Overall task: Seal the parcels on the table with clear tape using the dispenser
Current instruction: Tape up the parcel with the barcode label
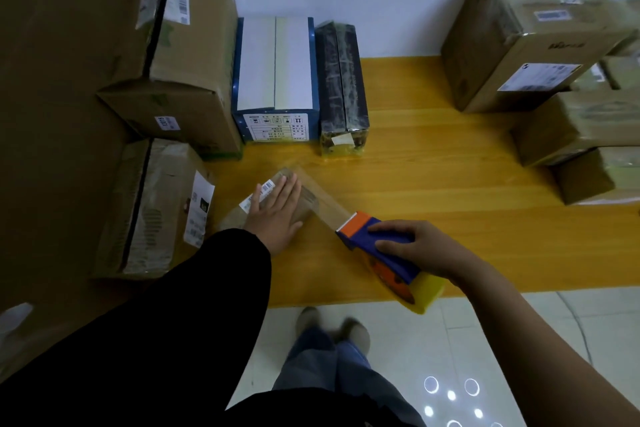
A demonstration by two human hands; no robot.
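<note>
The yellow wooden surface (433, 166) spans the view, and its near edge meets a pale tiled floor (519, 340). On your left a very large brown carton (52, 80) fills the frame edge. A tall cardboard box (194, 55) with a dark seam and white labels leans against it, and a lower carton (156, 208) lies just in front. On your far right a big labelled box (526, 35) sits on top of a stack of smaller cartons (571, 135); that side is blurred. At the back centre a blue-and-white box (277, 80) stands just beside a narrower dark box (343, 80), and both are close to the wall.

The parcel you are working on, a small brown parcel (309, 203) with a barcode label (266, 189), lies near the front edge, left of centre. Your left hand (277, 211) lies flat on top of it, fingers straight and together, pressing it down. Its arm is in a black sleeve (173, 322).

Your right hand (422, 246) grips the dispenser (391, 267), with fingers curled over its blue body. The orange nose points toward the parcel and the yellow end points toward you. The dispenser is apart from the parcel, to its right and nearer the edge. A strip of clear tape (332, 206) stretches between the parcel and the orange nose.
</note>
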